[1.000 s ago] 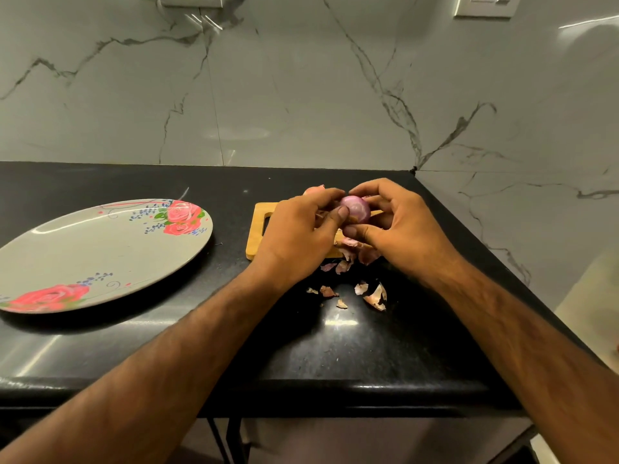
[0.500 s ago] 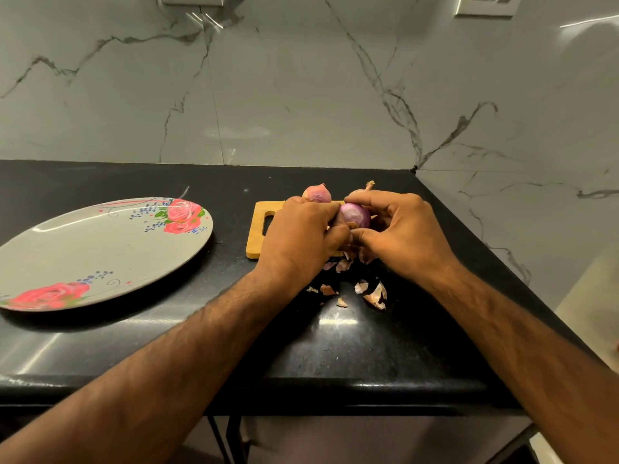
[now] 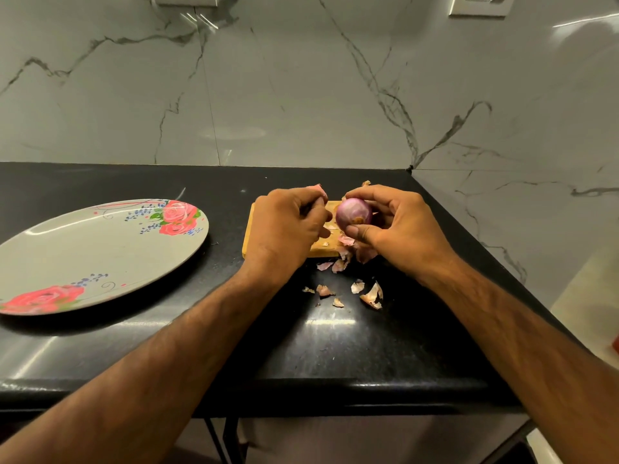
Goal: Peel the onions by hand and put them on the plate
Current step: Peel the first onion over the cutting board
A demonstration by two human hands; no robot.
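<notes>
Purple onion (image 3: 353, 214), brown end twd cam.

Holding a purple onion (image 3: 353, 214), mostly skinned, between thumb and fingertips of the right hand (image 3: 402, 229), just above a wooden board (image 3: 323, 252) on the black counter (image 3: 335, 346). Curling the left hand (image 3: 284, 226) just beside the onion, contents not discernible, with a second pinkish onion (image 3: 316, 188) peeking out behind its knuckles. Noted: dry skin scraps (image 3: 370, 294) strewn over the board's near edge and the counter before it, floral plate (image 3: 100, 249) well apart to the left
</notes>
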